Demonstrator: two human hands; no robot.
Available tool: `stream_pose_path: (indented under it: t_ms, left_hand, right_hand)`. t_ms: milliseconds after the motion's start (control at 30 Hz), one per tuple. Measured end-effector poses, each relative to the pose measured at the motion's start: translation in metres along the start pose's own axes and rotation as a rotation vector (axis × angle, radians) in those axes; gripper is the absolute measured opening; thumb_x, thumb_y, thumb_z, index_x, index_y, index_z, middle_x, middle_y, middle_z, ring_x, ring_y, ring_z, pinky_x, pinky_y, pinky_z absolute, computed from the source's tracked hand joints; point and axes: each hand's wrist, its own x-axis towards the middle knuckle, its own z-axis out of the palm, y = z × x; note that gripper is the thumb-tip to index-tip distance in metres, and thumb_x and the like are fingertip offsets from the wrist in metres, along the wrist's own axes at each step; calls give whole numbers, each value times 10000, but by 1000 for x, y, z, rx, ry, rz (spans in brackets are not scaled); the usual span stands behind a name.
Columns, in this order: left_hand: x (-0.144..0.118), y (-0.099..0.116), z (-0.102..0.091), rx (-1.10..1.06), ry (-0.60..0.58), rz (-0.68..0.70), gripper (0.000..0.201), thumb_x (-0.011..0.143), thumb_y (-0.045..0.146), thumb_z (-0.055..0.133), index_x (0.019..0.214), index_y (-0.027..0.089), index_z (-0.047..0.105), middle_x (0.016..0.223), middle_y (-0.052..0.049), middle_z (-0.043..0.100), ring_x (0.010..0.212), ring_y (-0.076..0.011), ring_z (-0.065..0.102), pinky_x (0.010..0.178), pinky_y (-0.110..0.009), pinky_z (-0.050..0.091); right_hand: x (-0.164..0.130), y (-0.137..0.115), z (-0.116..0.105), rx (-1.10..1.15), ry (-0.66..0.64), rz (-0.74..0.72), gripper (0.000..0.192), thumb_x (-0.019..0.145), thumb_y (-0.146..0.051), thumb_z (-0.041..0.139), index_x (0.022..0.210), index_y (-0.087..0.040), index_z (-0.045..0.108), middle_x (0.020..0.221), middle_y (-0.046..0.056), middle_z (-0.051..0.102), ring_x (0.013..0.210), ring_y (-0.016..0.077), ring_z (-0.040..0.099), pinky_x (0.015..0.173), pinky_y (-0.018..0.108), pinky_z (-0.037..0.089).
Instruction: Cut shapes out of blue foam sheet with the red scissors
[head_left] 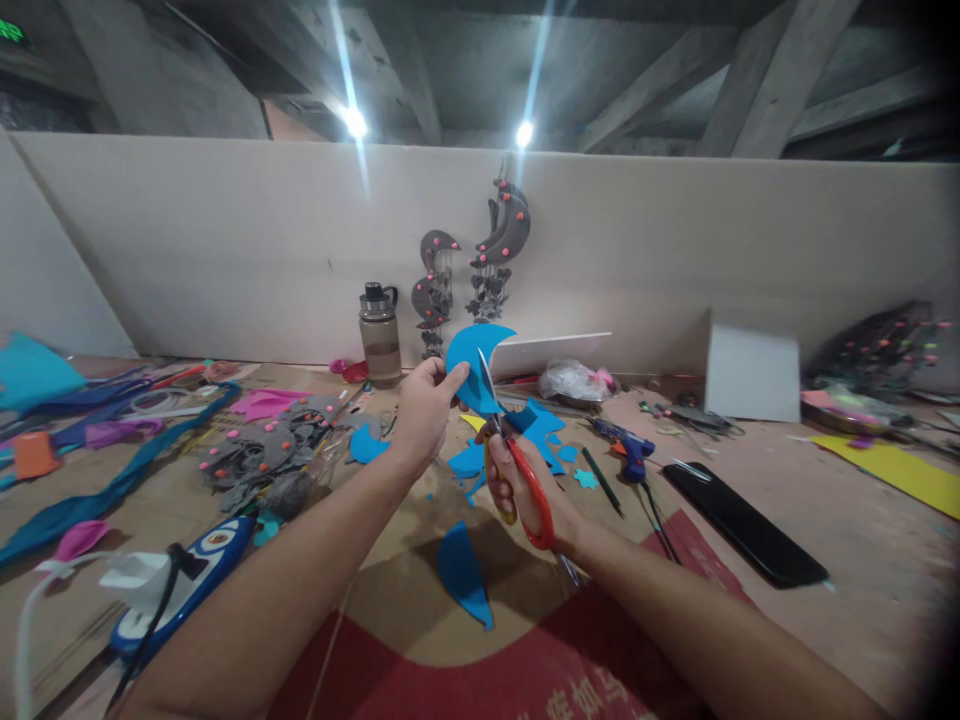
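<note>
Left hand pinching blue crescent by edge, scissors in right hand

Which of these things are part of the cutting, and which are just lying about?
In use:
- blue crescent, in the left hand
- scissors, in the right hand

Apparently just lying about:
- bottle
- phone
- glue gun
- pencil

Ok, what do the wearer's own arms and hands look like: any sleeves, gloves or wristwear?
The left forearm and right forearm are bare as far as the view shows: no sleeves, watch or bands. The left hand and right hand are ungloved. Whether rings are worn is too small to tell.
</note>
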Motion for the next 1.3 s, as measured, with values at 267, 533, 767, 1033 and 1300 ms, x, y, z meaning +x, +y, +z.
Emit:
stream_pose_path:
  t_ms: [267, 533, 767, 1033, 1300]
  left_hand:
    - [-1, -3, 0, -4, -2, -4, 365, 720, 405, 820, 673, 186, 533, 567, 46, 561, 477, -87, 514, 484, -225, 435]
    - [9, 6, -9, -21, 18, -80, 396, 681, 438, 827, 641, 190, 520, 542, 61, 491, 471, -89, 469, 469, -227, 407]
    - [17, 5, -19, -8, -21, -51, 377, 649, 415, 877, 760, 158, 624, 664, 24, 604, 572, -82, 519, 555, -202, 432]
    - [13, 3, -15, 34, -11, -57, 381, 633, 409, 884, 731, 166, 608, 641, 18, 608, 564, -95, 525, 545, -213, 435]
    - [12, 0, -15, 41, -9, -44, 329, 660, 371, 857, 747, 161, 619, 661, 14, 617, 585, -93, 527, 569, -215, 436]
  right_hand:
    - [-2, -2, 2, -25, 51, 10, 566, 761, -733, 687, 872, -223, 468, 583, -102, 377, 427, 50, 303, 355, 153, 263]
    - [0, -1, 0, -44, 29, 68, 556, 750, -709, 715, 834, -220, 463, 573, -100, 385, 420, 42, 307, 360, 152, 261]
    - [-1, 0, 2, -3, 22, 104, 558, 742, -700, 728, 849, -222, 462, 573, -103, 392, 423, 40, 302, 379, 152, 253]
    - [3, 5, -3, 10, -45, 20, 573, 773, -742, 679, 799, -215, 457, 582, -87, 375, 455, 59, 327, 399, 168, 285]
    - [0, 1, 0, 32, -23, 61, 556, 774, -714, 693, 829, -220, 443, 598, -92, 370, 454, 49, 301, 400, 164, 244]
